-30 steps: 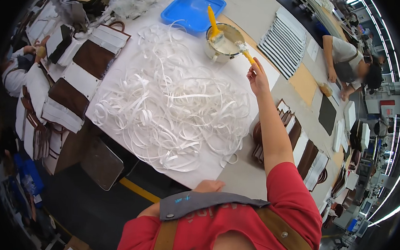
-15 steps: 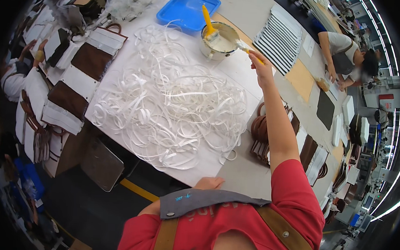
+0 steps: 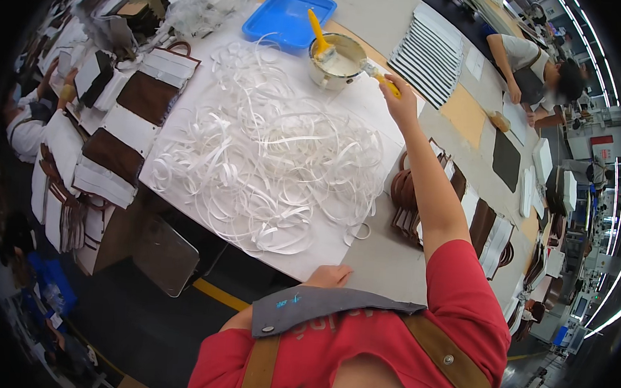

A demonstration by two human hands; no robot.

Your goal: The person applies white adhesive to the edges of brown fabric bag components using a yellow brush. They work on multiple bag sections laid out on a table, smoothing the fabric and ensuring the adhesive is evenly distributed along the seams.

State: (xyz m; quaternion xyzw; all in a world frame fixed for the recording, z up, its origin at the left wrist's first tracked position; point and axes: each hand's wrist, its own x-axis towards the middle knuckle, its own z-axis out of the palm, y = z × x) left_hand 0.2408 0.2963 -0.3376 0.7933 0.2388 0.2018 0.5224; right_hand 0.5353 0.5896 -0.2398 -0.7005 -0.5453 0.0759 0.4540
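My right hand [image 3: 401, 104] is closed around the yellow handle of a paintbrush [image 3: 386, 84], its pale, coated bristles at the right rim of a bucket [image 3: 328, 77]. Whitish paste fills part of the bucket. A second yellow-handled paintbrush [image 3: 316, 30] stands in it, tilted, handle up. Left of and below the bucket, a wide tangle of thin white strips [image 3: 271, 150] covers much of the white sheet on the table. At the table's near edge rests my left hand [image 3: 330, 274], fingers loosely extended with nothing seen in them; the grey apron flap hides part of it.
A blue tray [image 3: 289, 17] lies beyond the bucket. Dark-edged white strips [image 3: 428, 56] lie in a row at far right. Brown bag pieces with handles [image 3: 407, 192] are stacked right of my arm, more [image 3: 109, 157] at left. A co-worker [image 3: 531, 72] works across the table.
My right hand has moved slightly left and down, and the brush in it now meets the bucket's rim at a different angle. My left hand stays at the table edge.
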